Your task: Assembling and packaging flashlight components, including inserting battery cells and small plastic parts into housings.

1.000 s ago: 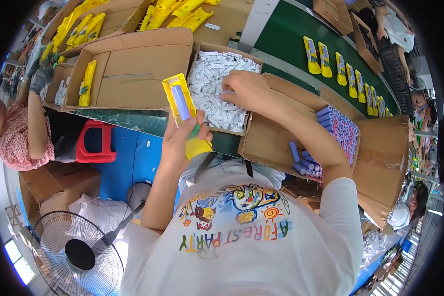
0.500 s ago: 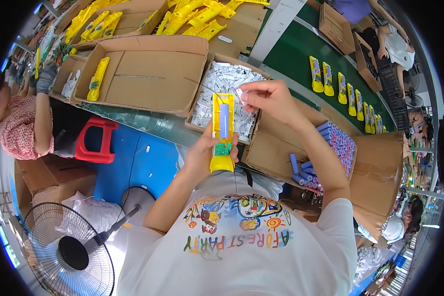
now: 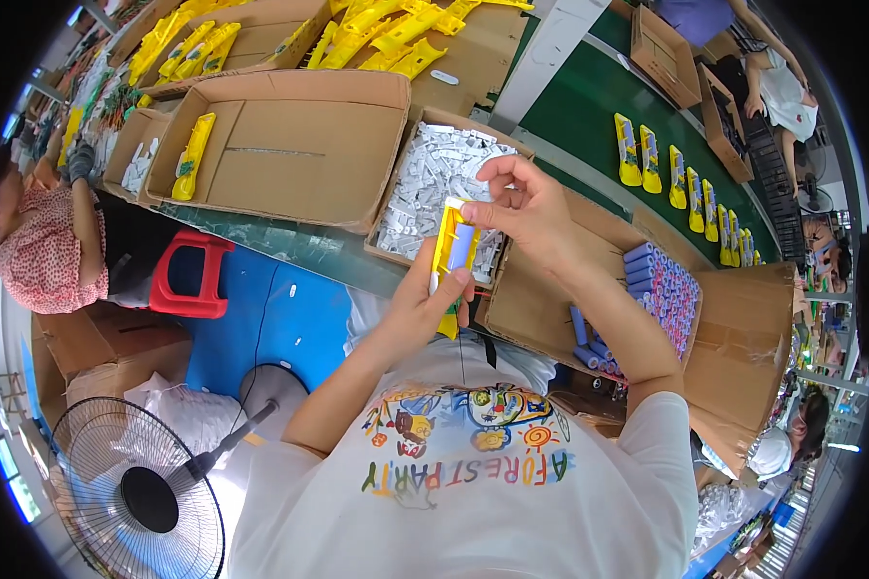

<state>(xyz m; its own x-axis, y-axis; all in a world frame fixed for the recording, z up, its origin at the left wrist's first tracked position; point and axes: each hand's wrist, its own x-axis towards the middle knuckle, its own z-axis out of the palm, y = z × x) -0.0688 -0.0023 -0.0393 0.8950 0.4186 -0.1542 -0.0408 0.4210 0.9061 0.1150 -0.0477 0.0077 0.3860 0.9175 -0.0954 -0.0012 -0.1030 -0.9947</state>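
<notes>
Yellow casing [image 3: 442,253] gripped by left hand [image 3: 421,307], right hand [image 3: 536,217] loose against it, white parts [image 3: 439,162] behind, purple cylinders [image 3: 658,285]

Along the near edge of a green workbench [image 3: 299,243], cardboard containers were lined up: from left to right, a small box [image 3: 128,137], a wide tray [image 3: 299,183], a box of white parts [image 3: 386,248] and a box of blue cells [image 3: 526,294]. Past its far edge, yellow housings [image 3: 650,159] were laid in a row on a green belt [image 3: 579,106].
</notes>
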